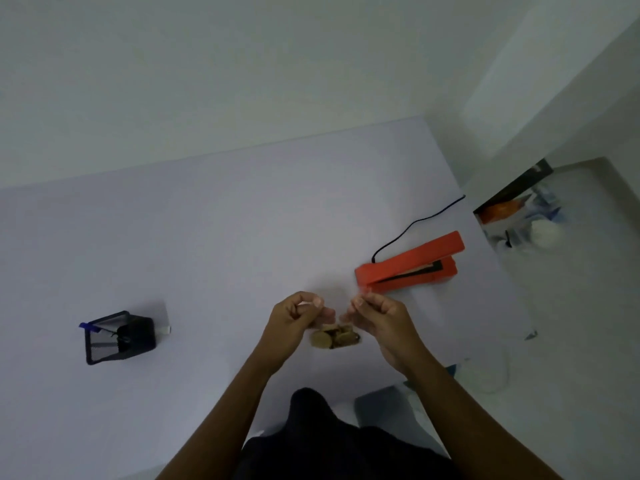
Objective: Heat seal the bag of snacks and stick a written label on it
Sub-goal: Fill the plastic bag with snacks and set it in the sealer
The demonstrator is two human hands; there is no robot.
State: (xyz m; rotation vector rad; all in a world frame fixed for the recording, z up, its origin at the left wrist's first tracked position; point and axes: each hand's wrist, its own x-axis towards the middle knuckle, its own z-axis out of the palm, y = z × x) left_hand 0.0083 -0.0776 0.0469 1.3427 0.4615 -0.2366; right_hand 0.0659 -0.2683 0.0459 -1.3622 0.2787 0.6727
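Two hands (294, 318) (379, 317), one snack bag (336, 336), one heat sealer (408, 263), one mesh holder (119, 336).

- One head-worn wide-angle view looks steeply down and forward over the white table (207, 237).
- Both bare forearms enter from the near edge, close below the lens.
- The far wall fills the top.

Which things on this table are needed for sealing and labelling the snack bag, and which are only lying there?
Needed: bag of snacks, held by left hand and right hand; orange heat sealer with its cord; mesh pen holder.

Lying about: clutter beside the table.
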